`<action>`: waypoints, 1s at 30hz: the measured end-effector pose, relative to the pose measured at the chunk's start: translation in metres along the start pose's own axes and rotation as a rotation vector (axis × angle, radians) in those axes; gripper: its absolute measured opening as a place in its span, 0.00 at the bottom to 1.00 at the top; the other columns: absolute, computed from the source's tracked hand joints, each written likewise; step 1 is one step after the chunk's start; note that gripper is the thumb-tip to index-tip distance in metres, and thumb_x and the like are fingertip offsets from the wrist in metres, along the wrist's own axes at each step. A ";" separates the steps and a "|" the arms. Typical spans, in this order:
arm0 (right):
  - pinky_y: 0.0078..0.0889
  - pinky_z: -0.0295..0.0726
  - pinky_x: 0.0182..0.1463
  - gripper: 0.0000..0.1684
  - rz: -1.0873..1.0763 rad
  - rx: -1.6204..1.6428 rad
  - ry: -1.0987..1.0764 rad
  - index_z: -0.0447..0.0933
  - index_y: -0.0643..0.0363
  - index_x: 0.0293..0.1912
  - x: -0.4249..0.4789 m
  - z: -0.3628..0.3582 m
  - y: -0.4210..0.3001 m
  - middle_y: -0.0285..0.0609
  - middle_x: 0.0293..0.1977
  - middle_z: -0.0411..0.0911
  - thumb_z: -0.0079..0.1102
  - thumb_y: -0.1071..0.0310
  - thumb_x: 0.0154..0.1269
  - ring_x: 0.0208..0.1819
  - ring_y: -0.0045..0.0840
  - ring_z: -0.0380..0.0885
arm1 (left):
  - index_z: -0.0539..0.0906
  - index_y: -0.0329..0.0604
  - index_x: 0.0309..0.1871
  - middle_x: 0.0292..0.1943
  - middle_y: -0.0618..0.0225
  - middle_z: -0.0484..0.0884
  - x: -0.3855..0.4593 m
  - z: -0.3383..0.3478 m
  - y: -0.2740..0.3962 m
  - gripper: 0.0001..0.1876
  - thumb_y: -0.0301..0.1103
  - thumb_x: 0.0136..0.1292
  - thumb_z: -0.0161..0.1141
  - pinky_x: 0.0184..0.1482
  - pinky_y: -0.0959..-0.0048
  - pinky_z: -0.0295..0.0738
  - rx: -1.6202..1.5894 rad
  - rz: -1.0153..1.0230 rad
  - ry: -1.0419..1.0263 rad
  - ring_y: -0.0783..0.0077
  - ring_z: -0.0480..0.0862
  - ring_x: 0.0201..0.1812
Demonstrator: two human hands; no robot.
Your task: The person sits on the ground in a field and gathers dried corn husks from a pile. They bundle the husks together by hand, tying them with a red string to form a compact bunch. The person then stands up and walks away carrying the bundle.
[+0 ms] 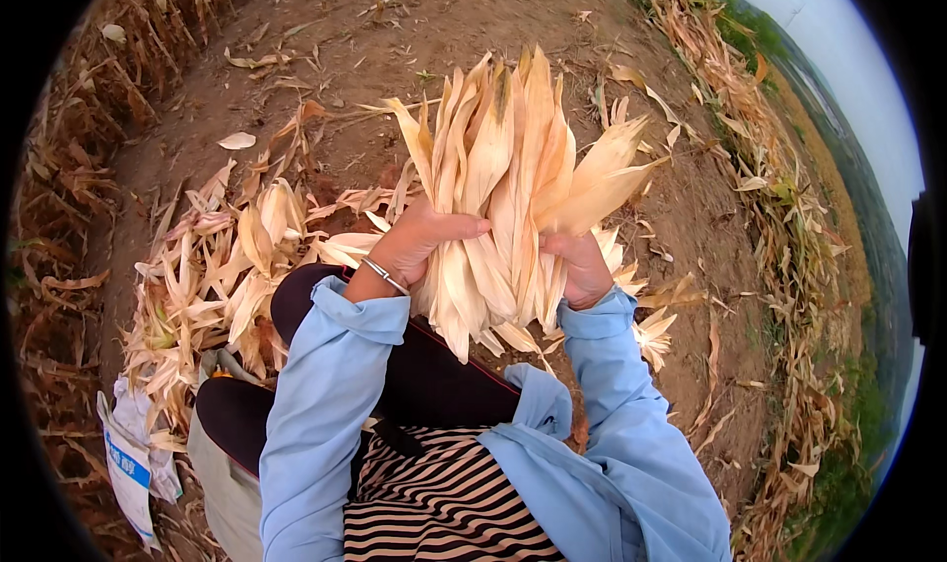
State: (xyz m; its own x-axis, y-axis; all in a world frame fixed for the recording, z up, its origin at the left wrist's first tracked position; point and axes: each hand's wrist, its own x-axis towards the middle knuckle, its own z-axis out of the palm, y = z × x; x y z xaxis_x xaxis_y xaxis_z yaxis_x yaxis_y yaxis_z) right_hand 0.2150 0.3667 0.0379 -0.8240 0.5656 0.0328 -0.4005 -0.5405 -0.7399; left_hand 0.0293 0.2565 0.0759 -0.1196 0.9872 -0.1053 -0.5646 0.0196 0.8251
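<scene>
Between my two hands is a thick, fanned bundle of dry corn husks (503, 185), pale yellow with some dark tips. My left hand (407, 248) grips its left side, with the thumb lying across the front and a silver bangle at the wrist. On the opposite side, my right hand (578, 266) grips the bundle, its thumb over the husks and its fingers mostly hidden behind them. The bundle is raised over my lap, tips pointing away from me. Beyond my left knee lies a large heap of loose corn husks (214, 273), some of which show behind the bundle too.
A white printed plastic bag (129, 466) lies at the lower left beside greyish cloth (218, 481). Dry corn stalks (126, 59) border the bare soil (355, 37) on the left. Along the right runs a bank of dry stalks and leaves (769, 185), with a slope falling away behind it.
</scene>
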 end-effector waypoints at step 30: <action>0.39 0.59 0.67 0.34 -0.567 -0.745 0.161 0.57 0.66 0.65 0.034 0.074 0.095 0.58 0.59 0.63 0.50 0.76 0.59 0.63 0.52 0.61 | 0.69 0.33 0.62 0.55 0.62 0.76 -0.009 -0.005 -0.012 0.26 0.27 0.60 0.60 0.56 0.72 0.72 0.339 0.367 0.395 0.69 0.78 0.52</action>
State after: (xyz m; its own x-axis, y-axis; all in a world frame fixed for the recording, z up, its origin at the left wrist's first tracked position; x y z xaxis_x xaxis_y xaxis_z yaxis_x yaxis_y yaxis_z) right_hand 0.1191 0.2891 0.0187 -0.4983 0.7307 0.4666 -0.3191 0.3459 -0.8824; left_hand 0.0333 0.2462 0.0646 -0.5852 0.8075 0.0745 -0.1471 -0.1961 0.9695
